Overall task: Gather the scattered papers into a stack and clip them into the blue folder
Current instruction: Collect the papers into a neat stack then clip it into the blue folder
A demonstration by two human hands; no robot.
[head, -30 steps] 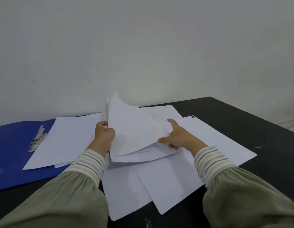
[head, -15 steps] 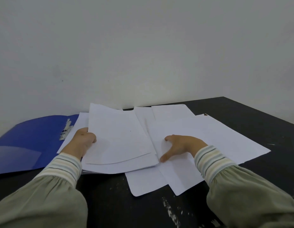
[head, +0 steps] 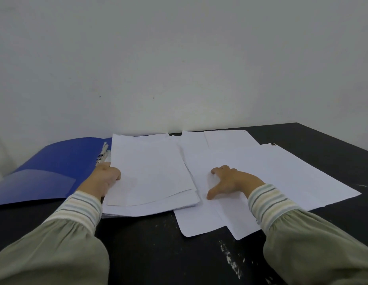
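Holding the left edge of the stack (head: 150, 173) with your left hand (head: 106, 178), you keep the gathered sheets together on the black table (head: 150, 249). Your fingers go under that edge and the thumb side lies on top, so this hand grips the stack. The top sheet curls up a little at its near corner.

Your right hand (head: 230, 181) rests flat on the loose papers (head: 282, 173) to the right of the stack. Its fingers are spread and mostly straight, the thumb points toward the stack, and it grips nothing. These loose papers overlap each other, and two corners hang toward you over the dark table surface. Their left side goes under the right edge of the stack.

You have the blue folder (head: 55, 167) open at the left side of the table, against the white wall (head: 179, 58). Its metal clip (head: 103, 154) shows just beside the far left corner of the stack, right above your left hand. I cannot tell if the clip is open or closed. The left half of the folder shows only a clear pocket (head: 35, 186); the stack covers part of the right half, but no sheet sits under the clip.

Both striped cuffs and green sleeves come in from the bottom.
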